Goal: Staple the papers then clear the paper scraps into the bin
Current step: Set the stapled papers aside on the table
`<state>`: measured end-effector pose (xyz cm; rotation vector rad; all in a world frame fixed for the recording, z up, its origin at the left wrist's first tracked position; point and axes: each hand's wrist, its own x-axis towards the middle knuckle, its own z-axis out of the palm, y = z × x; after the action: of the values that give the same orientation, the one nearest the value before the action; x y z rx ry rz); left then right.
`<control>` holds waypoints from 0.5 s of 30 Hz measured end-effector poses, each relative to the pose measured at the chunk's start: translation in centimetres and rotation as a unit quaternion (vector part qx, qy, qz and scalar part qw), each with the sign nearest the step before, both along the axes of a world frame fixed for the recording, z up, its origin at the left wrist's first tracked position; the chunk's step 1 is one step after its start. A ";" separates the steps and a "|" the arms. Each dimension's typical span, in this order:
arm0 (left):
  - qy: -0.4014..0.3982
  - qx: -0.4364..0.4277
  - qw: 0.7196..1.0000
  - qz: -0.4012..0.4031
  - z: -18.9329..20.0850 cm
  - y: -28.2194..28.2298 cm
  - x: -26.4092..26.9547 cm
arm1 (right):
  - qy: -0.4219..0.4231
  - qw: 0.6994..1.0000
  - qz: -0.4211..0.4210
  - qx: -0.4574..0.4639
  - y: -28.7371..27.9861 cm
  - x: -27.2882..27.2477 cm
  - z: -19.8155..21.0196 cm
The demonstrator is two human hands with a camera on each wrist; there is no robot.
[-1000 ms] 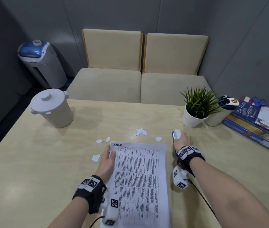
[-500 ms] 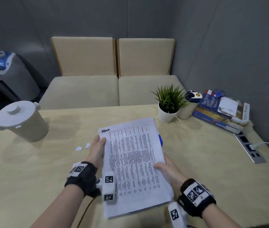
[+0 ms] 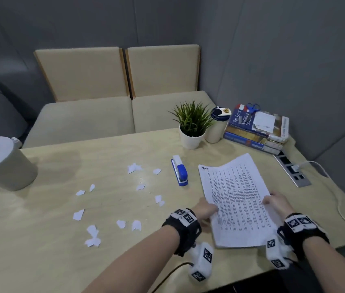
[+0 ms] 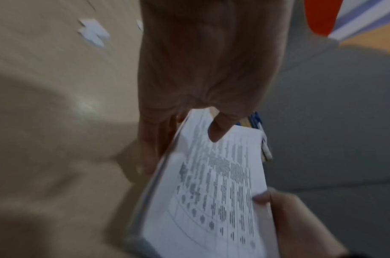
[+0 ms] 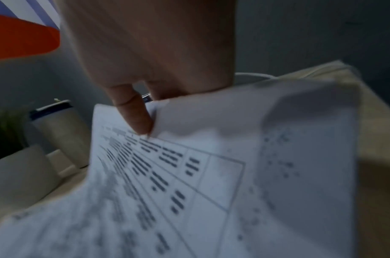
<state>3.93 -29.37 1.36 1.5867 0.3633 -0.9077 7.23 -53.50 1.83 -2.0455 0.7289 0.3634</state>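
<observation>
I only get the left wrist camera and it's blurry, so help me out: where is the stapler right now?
Observer: The stapler lies flat on the table, just left of the papers in the head view, not touching them.
Operator: Is the bin ready for scraps?
Observer: Not yet. The bin, at the table's far left, has its lid on.
Operator: How many scraps are out there?
Observer: About a dozen scraps, scattered between the bin and the stapler.
</observation>
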 end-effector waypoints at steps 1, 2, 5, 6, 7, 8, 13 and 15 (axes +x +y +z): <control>0.005 -0.008 1.000 -0.015 -0.2 -0.5 -0.2 | -0.006 1.000 0.013 -0.027 -0.5 0.4 -0.2; 0.009 -0.012 1.000 -0.024 -0.4 -0.8 -0.4 | -0.011 0.998 0.028 -0.055 -0.8 0.8 -0.4; 0.020 -0.035 0.999 -0.011 -1.5 -1.0 -0.3 | -0.019 0.991 0.055 -0.118 -1.1 1.5 -0.6; 0.020 -0.045 0.999 0.002 -1.4 -1.0 -0.2 | -0.020 0.989 0.055 -0.137 -0.8 1.6 -0.4; 0.021 -0.054 0.998 0.014 -1.3 -1.0 -0.1 | -0.024 0.987 0.052 -0.151 -0.6 1.8 -0.2; 0.014 -0.063 0.998 0.027 -0.8 -1.1 -0.1 | -0.031 0.985 0.047 -0.161 -0.3 2.0 -0.1; 0.013 -0.074 0.996 0.048 0.3 -1.1 0.6 | -0.049 0.981 0.018 -0.186 0.8 3.1 -0.2; 0.002 -0.046 0.999 0.014 0.3 -1.0 0.8 | -0.041 0.981 0.027 -0.186 1.2 3.2 0.0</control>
<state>4.74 -30.32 1.64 1.4934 0.3402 -0.8939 10.43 -52.31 1.79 -2.4204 0.7329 0.1804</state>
